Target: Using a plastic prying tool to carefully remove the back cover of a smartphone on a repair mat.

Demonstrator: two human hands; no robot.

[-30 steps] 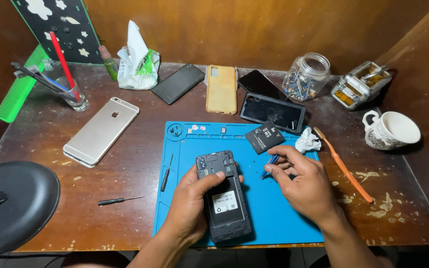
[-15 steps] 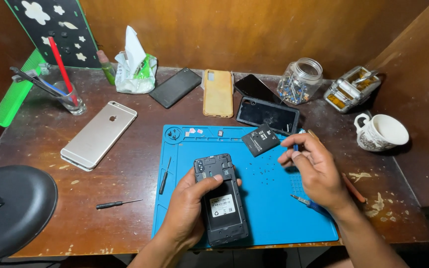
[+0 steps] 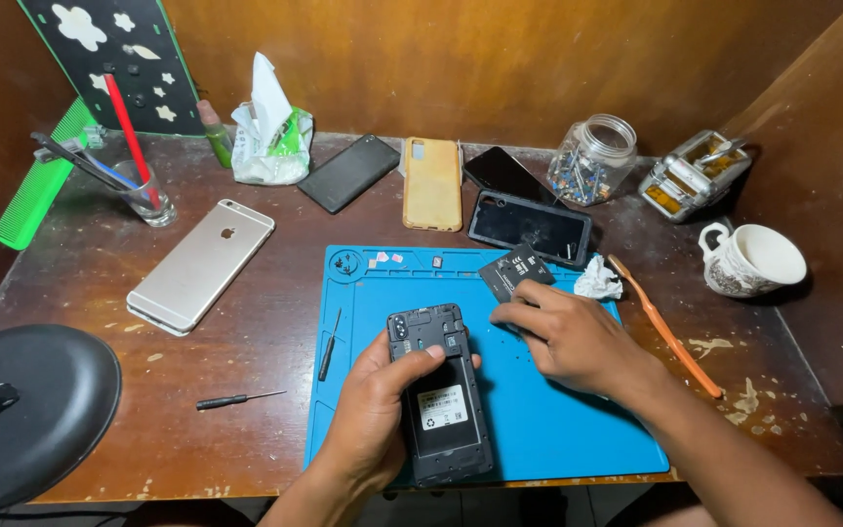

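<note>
Head view: left hand (image 3: 373,415) clamped around the opened phone (image 3: 438,395) on the blue mat (image 3: 558,429) near the table's front edge; long axis runs front-to-back, camera end toward the far edge. Right hand (image 3: 568,337), fingers curled together, fingertips touching the small black part (image 3: 516,274).

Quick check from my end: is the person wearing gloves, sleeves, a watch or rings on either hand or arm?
No. The left hand and right hand are both bare: no gloves, no rings on the fingers that show, no watch or strap at either wrist. Both forearms are uncovered as far as the head view reaches, with no sleeve edge in sight, and no markings or tape on them.
</note>
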